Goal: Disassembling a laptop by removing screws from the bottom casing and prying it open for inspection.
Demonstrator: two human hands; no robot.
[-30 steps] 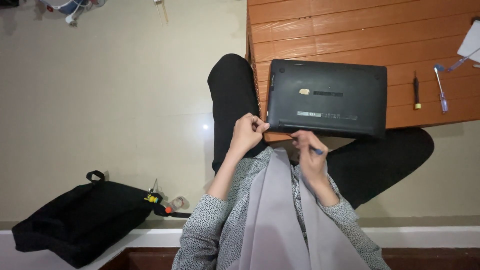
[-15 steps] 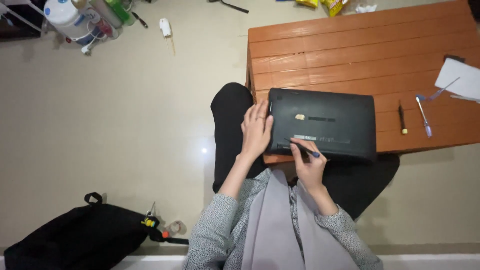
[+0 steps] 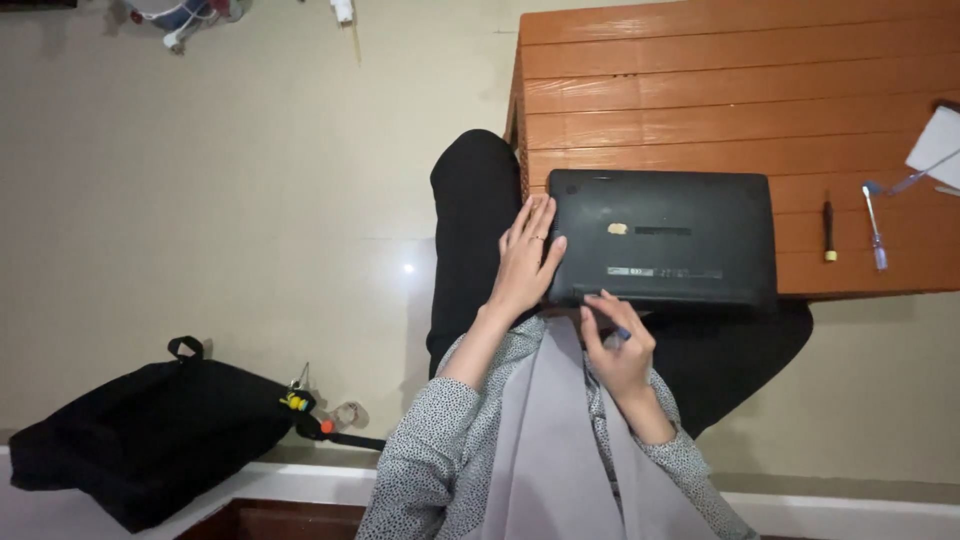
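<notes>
while the left hand [image 3: 525,262] is now lying flat, fingers open, on the laptop [image 3: 660,238], the right hand [image 3: 618,345] is gripping a small screwdriver [image 3: 618,335] at its near edge.

Counted: one black laptop [image 3: 662,238], one wooden table [image 3: 700,90], two screwdrivers [image 3: 828,228] beside it, one white paper [image 3: 938,148], one black bag [image 3: 150,430].

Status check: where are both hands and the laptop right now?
Left hand flat on laptop's left edge. Right hand at its near edge, gripping a small tool. Laptop upside down on wooden table.
</notes>
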